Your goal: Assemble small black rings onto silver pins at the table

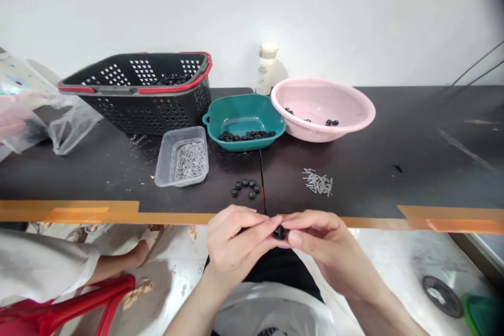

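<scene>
Between our left hand (235,241) and right hand (328,236) we pinch a small black part (280,232) by the table's near edge (370,223), metal pins (319,184) at its one o'clock, black discs (245,182) at eleven.

Sm. blk part (280,232), glossy, partly hidden, held btwn L hand (235,237) & R hand (326,239)

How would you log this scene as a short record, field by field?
Left hand: holding a small black part
Right hand: holding the same small black part
Loose on table: black discs, metal pins
Clear tub: metal pins
Teal basin: black pieces
Pink basket: a few dark pieces
Black basket: dark pieces
Bottle: upright, at the table's back
</scene>
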A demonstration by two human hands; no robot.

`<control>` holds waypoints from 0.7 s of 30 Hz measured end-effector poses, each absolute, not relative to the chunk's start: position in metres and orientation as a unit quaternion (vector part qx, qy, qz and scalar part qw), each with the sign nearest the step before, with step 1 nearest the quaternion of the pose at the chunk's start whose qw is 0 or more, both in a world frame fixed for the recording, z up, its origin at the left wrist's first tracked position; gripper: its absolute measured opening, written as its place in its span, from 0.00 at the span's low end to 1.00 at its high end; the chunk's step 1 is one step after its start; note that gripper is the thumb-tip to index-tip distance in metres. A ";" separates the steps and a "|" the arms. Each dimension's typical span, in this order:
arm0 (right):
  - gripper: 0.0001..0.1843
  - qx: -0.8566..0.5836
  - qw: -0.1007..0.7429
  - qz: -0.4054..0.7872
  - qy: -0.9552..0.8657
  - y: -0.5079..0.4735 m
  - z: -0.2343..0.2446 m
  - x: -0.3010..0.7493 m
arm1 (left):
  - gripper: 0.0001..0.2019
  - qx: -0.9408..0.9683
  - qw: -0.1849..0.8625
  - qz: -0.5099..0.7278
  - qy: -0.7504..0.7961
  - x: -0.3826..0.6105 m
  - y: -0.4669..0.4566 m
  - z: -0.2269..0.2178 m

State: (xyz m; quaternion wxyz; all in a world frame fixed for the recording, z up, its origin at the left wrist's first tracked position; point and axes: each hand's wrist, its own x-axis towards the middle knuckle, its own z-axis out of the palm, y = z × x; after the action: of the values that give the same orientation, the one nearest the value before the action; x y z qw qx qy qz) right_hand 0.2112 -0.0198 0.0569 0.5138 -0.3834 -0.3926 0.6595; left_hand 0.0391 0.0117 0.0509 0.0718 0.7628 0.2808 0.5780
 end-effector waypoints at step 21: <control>0.11 -0.327 0.359 0.644 -0.591 0.005 0.065 0.225 | 0.10 0.802 0.095 0.526 0.267 0.029 0.016 0.056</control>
State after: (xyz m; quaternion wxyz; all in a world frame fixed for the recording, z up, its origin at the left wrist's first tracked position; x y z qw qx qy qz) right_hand 0.2254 0.0047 0.0650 0.3591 -0.3274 -0.5913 0.6436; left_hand 0.0294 0.0159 0.0565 0.0947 0.8021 0.2672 0.5256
